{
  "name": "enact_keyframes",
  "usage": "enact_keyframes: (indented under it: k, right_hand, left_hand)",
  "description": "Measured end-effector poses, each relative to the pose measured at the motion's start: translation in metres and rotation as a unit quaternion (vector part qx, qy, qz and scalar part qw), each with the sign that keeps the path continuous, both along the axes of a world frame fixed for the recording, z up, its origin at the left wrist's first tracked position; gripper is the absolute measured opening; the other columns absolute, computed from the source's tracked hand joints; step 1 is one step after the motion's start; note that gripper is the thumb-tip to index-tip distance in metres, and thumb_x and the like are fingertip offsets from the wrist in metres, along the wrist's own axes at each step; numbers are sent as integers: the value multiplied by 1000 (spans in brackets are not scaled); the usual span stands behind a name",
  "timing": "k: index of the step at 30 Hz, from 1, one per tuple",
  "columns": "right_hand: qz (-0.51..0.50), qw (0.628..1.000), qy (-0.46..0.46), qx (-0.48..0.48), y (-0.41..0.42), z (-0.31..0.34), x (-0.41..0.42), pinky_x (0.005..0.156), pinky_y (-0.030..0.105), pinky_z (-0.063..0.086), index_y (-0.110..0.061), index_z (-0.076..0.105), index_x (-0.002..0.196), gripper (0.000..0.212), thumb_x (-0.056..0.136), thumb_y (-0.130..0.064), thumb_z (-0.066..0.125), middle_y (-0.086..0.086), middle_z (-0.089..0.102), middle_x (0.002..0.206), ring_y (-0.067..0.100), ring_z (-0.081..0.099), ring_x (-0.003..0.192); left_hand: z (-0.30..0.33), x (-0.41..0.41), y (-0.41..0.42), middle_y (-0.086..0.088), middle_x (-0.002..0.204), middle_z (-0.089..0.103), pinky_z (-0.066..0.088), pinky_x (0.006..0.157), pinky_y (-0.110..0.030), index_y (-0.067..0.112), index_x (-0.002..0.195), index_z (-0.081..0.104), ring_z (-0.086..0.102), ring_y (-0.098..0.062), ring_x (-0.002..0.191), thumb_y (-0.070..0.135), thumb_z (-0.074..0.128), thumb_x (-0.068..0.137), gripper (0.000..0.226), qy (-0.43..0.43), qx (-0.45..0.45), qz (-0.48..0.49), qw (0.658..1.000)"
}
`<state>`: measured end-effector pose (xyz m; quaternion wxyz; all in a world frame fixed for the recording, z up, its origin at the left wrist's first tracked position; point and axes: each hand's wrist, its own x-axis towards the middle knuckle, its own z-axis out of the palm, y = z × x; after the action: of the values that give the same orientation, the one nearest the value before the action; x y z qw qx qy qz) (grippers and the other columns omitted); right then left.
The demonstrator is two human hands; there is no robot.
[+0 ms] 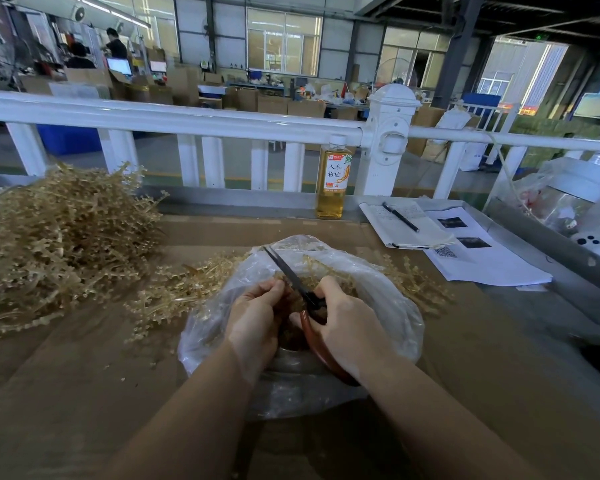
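The right hand point(347, 327) grips the scissors point(293, 275), whose blades run toward 11 o'clock over the bag point(395, 306), while the nearer left hand point(253, 320), at their 9 o'clock, pinches a brown sprig point(286, 301) against the blade base.

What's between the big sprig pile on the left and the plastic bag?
Head view: a smaller heap of the same tan sprigs lies on the brown table between the big pile and the plastic bag, reaching the bag's left edge.
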<state>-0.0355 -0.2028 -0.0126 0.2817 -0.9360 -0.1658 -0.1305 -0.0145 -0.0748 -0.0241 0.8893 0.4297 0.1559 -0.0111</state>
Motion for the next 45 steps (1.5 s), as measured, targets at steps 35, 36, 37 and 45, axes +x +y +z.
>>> enact_keyframes:
  k: [35,36,37,45]
  right_hand:
    - [-43,942,87,322,-8,39,26,41,6,38,-12,56,98,32,76,9,66,-4,57,70,-8,56,47]
    - [-40,942,82,323,-7,37,25,39,4,35,-15,54,95,32,76,9,66,-7,55,68,-13,53,46]
    - [-37,940,78,330,-6,34,25,39,4,34,-17,54,92,32,77,9,67,-9,54,66,-14,52,45]
    - [-18,936,71,344,-3,20,21,52,9,45,-28,50,89,35,84,1,68,-1,62,71,-4,61,55]
  left_hand:
    - [36,-4,5,-22,105,67,39,50,-24,5,98,66,66,-24,74,24,81,48,56,48,127,-132,982]
    - [36,-5,4,-20,104,68,42,47,-22,4,99,68,69,-23,73,21,81,47,56,51,136,-141,979]
    - [34,-4,4,-17,94,73,45,45,-21,4,101,68,70,-21,68,18,81,47,57,50,140,-150,978]
    - [18,0,-5,-12,74,70,53,61,-29,-9,114,56,67,-18,59,-6,69,77,39,22,143,-105,984]
